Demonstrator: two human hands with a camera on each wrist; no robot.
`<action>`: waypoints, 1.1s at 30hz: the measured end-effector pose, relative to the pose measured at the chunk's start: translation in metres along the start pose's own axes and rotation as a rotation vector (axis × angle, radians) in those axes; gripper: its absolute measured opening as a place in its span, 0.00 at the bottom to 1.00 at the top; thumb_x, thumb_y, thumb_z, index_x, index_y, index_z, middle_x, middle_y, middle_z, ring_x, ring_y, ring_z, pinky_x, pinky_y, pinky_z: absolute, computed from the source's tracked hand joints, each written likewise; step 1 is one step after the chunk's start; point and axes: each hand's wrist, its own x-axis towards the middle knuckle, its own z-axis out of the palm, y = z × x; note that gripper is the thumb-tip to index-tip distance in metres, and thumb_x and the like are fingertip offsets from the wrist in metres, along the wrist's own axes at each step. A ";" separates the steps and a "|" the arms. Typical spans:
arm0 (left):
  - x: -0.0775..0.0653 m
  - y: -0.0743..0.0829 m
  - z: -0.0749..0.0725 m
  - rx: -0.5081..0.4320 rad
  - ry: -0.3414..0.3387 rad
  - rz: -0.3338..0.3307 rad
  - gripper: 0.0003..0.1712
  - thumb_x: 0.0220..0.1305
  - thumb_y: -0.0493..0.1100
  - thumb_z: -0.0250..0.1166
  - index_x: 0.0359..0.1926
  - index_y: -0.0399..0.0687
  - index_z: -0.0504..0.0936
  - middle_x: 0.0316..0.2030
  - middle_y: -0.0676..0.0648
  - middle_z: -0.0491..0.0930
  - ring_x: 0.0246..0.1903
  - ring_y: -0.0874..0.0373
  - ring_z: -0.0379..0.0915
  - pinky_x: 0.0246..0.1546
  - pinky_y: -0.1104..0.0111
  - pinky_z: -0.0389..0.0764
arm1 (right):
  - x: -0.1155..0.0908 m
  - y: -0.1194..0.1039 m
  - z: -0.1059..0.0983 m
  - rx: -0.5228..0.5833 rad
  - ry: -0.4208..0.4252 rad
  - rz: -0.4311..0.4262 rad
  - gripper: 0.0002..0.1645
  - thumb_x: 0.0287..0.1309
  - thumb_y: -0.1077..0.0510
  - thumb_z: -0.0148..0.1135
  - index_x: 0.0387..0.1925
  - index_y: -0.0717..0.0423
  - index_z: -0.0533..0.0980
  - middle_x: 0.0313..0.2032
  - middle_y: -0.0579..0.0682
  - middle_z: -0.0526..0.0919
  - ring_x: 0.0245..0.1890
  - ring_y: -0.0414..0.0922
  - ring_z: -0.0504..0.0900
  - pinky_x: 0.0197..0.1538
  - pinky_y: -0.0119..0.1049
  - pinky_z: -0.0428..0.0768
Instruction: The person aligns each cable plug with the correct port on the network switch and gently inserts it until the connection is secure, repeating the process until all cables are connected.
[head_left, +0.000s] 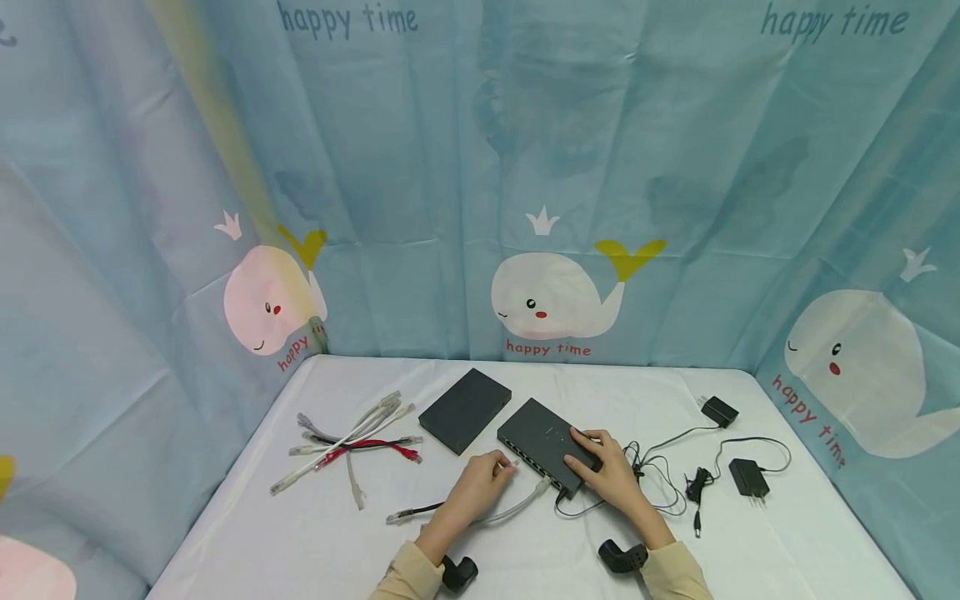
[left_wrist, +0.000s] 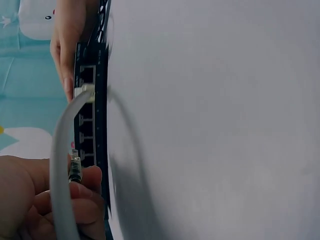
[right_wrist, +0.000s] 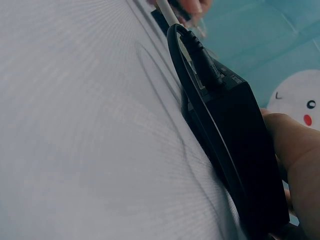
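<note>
A black network switch (head_left: 543, 442) lies on the white table with its row of ports (left_wrist: 87, 135) facing the left hand. The left hand (head_left: 480, 485) pinches the clear plug (left_wrist: 75, 169) of a network cable, held close in front of the ports. That cable appears black, its other end lying left of the wrist. A grey network cable (head_left: 517, 510) is plugged into a port nearer the right end and passes across the left hand. The right hand (head_left: 613, 475) grips the switch over its top and far right side. A black power plug (right_wrist: 205, 62) sits in the switch's end.
A second black switch (head_left: 465, 410) lies behind, to the left. Several white, grey, black and red network cables (head_left: 348, 450) are piled at the left. At the right are two black power adapters, one farther back (head_left: 720, 411) and one nearer (head_left: 748, 477), with coiled cords.
</note>
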 end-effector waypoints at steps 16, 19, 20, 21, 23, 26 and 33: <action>0.005 0.010 0.024 -0.041 -0.030 -0.073 0.11 0.65 0.43 0.58 0.34 0.38 0.78 0.10 0.58 0.63 0.10 0.68 0.55 0.10 0.76 0.59 | 0.000 0.001 0.001 -0.008 -0.001 0.006 0.32 0.52 0.45 0.66 0.59 0.47 0.72 0.52 0.52 0.72 0.49 0.51 0.72 0.47 0.50 0.71; 0.005 0.011 0.027 -0.059 -0.027 -0.082 0.11 0.65 0.43 0.57 0.34 0.38 0.78 0.09 0.58 0.65 0.09 0.68 0.57 0.10 0.76 0.59 | 0.001 0.000 0.001 -0.010 -0.003 0.007 0.32 0.52 0.45 0.66 0.59 0.47 0.72 0.52 0.52 0.72 0.49 0.51 0.72 0.47 0.50 0.71; 0.005 0.011 0.027 -0.065 -0.029 -0.087 0.11 0.66 0.43 0.57 0.35 0.38 0.78 0.09 0.58 0.66 0.09 0.68 0.57 0.10 0.76 0.60 | 0.001 0.000 0.001 -0.010 -0.002 0.007 0.32 0.52 0.45 0.66 0.59 0.47 0.72 0.52 0.52 0.72 0.49 0.51 0.72 0.47 0.50 0.71; 0.005 0.012 0.027 -0.070 -0.032 -0.089 0.11 0.66 0.43 0.57 0.35 0.39 0.77 0.09 0.58 0.67 0.09 0.68 0.58 0.10 0.76 0.60 | 0.001 0.000 0.001 -0.010 -0.003 0.008 0.32 0.52 0.45 0.66 0.59 0.47 0.72 0.52 0.52 0.72 0.49 0.51 0.72 0.47 0.50 0.71; 0.005 0.012 0.027 -0.081 -0.036 -0.092 0.10 0.66 0.43 0.57 0.35 0.39 0.77 0.09 0.57 0.68 0.09 0.68 0.59 0.11 0.75 0.61 | 0.001 -0.001 0.000 -0.009 -0.003 0.009 0.32 0.52 0.45 0.66 0.59 0.47 0.72 0.52 0.52 0.72 0.49 0.51 0.72 0.47 0.51 0.71; 0.007 0.008 0.028 -0.117 -0.059 -0.096 0.09 0.66 0.42 0.57 0.35 0.40 0.76 0.10 0.57 0.70 0.09 0.68 0.62 0.11 0.76 0.64 | 0.001 -0.001 0.000 -0.006 0.000 0.009 0.32 0.52 0.46 0.67 0.59 0.47 0.72 0.52 0.53 0.72 0.48 0.52 0.72 0.47 0.50 0.71; 0.013 0.000 0.027 -0.299 -0.141 -0.122 0.07 0.65 0.41 0.58 0.35 0.40 0.74 0.13 0.53 0.75 0.09 0.67 0.66 0.11 0.76 0.71 | 0.001 0.000 0.000 0.004 -0.001 0.013 0.32 0.52 0.47 0.67 0.59 0.47 0.72 0.52 0.52 0.72 0.48 0.50 0.71 0.46 0.49 0.70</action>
